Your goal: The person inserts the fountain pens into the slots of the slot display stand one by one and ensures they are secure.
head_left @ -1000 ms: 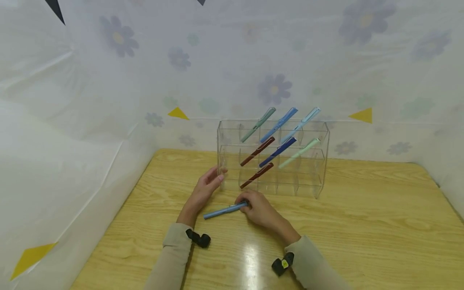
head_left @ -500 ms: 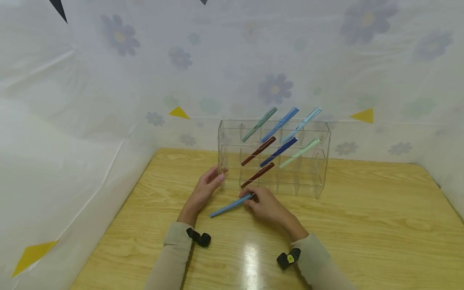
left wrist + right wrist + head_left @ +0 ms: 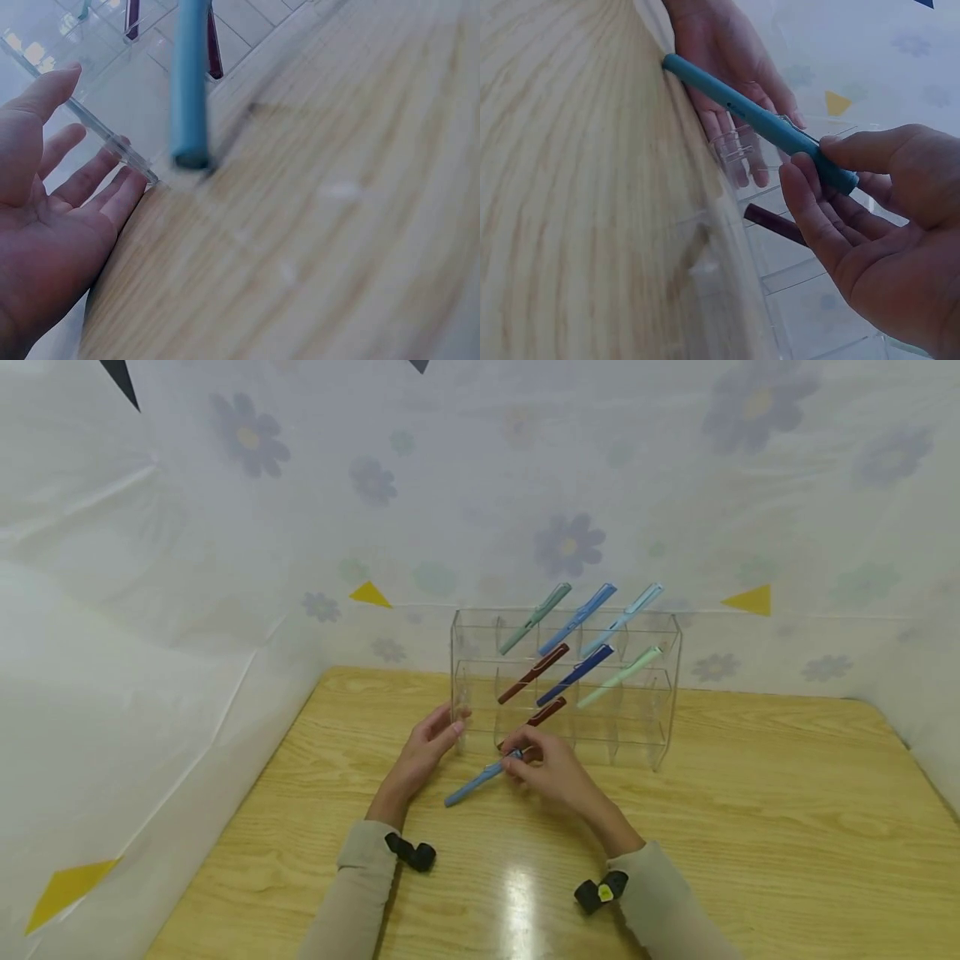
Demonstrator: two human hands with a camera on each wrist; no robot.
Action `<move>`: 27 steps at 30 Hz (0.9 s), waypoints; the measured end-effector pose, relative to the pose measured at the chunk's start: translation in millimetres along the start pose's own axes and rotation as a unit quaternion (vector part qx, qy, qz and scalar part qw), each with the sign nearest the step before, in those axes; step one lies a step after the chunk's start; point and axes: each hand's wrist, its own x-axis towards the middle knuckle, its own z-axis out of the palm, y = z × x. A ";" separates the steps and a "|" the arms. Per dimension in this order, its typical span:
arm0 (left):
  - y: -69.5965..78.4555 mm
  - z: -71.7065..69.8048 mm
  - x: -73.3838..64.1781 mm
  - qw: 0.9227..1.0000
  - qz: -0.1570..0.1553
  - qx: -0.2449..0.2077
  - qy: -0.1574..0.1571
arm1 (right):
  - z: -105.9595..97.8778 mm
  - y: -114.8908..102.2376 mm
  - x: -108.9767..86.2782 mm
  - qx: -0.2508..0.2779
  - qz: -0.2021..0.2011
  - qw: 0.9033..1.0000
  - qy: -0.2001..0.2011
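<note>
My right hand pinches a blue capped pen by its clip end between thumb and fingers. The pen slants, its far end pointing down-left, in front of a clear acrylic display rack. In the right wrist view, the pen lies across the thumb and fingertips. My left hand touches the rack's left side; in the left wrist view its fingers are mostly straight against the clear panel. A dark red pen in the bottom tier is partly hidden behind my right hand.
Several pens stand tilted in the rack: green, blue and light blue on top; dark red, navy and pale green in the middle. The wooden table meets a flowered curtain behind.
My right hand has lifted the blue pen up and slightly right towards the rack, now covering part of the lowest dark red pen. My left hand has stayed at the rack's side.
</note>
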 end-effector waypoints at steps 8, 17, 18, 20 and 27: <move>-0.4 -0.1 -0.5 1.000 -0.009 0.006 -0.001 | -13.9 -16.9 -2.2 0.060 0.024 0.996 0.067; -1.2 -0.2 -0.7 1.000 -0.006 0.011 -0.002 | -35.2 -26.1 -4.5 0.125 0.026 0.979 0.157; -1.2 -0.2 -0.7 1.000 -0.006 0.011 -0.003 | -37.1 -27.2 -4.7 0.127 0.023 0.977 0.169; -0.8 -0.1 -0.9 1.000 -0.007 0.010 -0.005 | -40.8 -29.6 -4.9 0.134 0.012 0.972 0.194; 0.6 -0.3 -0.5 1.000 -0.008 0.007 -0.001 | -55.2 -34.1 -4.3 0.111 -0.031 0.959 0.259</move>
